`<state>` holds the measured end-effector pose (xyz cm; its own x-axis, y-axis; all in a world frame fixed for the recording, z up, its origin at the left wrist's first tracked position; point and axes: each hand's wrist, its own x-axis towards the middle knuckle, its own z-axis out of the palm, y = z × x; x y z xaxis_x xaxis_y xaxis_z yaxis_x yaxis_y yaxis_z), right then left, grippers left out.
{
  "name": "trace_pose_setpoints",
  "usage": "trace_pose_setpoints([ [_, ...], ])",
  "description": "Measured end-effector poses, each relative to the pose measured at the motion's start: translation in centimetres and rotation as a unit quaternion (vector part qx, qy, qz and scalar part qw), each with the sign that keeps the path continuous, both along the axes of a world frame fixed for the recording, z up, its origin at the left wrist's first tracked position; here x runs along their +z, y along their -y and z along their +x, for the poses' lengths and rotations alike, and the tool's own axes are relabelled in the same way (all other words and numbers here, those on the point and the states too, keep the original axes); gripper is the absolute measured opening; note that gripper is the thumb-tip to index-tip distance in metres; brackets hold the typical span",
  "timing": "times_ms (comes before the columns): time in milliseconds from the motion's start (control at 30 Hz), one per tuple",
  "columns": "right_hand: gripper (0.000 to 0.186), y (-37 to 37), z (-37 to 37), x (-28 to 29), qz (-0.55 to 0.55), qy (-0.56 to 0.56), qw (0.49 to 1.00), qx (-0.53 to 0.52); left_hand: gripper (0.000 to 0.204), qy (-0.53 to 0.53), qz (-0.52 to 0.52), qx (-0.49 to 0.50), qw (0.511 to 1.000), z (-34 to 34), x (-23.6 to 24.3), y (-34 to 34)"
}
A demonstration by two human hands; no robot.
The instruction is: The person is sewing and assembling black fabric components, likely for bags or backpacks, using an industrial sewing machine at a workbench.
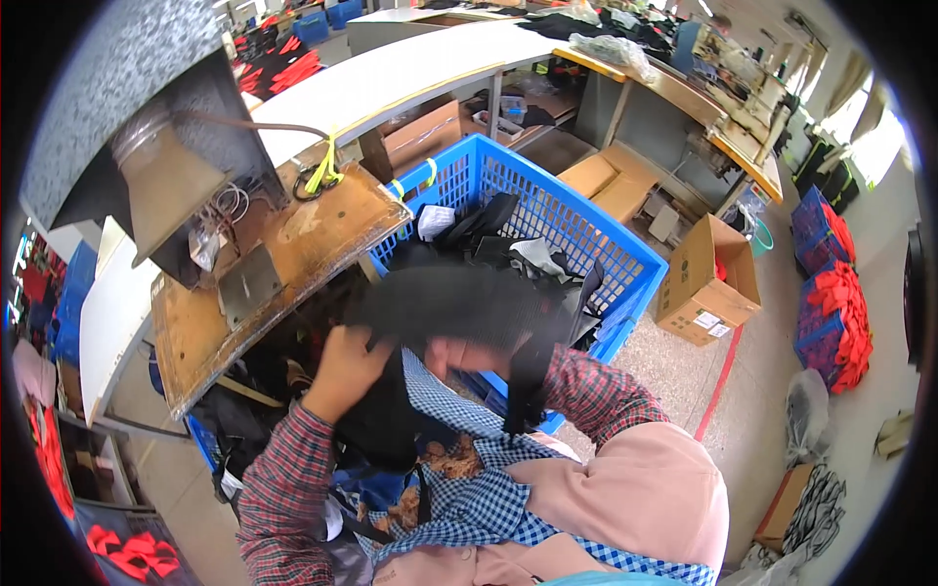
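Observation:
A motion-blurred black fabric piece is held up over a blue plastic basket of dark and white fabric. My left hand grips its lower left part with bent fingers. My right hand is partly hidden beneath the black fabric and smeared, so its fingers are unclear. A blue checked cloth lies across my front, below both hands.
A worn wooden machine table with a metal machine and yellow-tied scissors is at left. A white worktable curves behind. A cardboard box and blue crates of red pieces stand right. A person is far back.

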<state>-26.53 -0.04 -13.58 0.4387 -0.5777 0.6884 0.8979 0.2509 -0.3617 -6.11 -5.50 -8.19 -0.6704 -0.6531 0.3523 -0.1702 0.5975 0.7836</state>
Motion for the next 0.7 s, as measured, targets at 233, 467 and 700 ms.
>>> trace_pose_setpoints([
  [233, 0.054, -2.7, -2.4, 8.2, -0.208, -0.580, 0.671, -0.411, 0.018, 0.076, -0.027, -0.028, 0.996, -0.5, 3.2, -2.4],
  [467, 0.029, -0.4, 0.5, 5.0, -0.306, -0.642, 0.629, -0.315, 0.025, 0.171, 0.039, -0.068, 0.982, 3.2, 3.9, -3.7],
  [700, 0.033, 4.5, 3.3, 7.6, -0.330, -0.610, 0.630, -0.350, 0.024, 0.158, 0.098, 0.037, 0.982, 8.9, 4.0, -1.4],
])
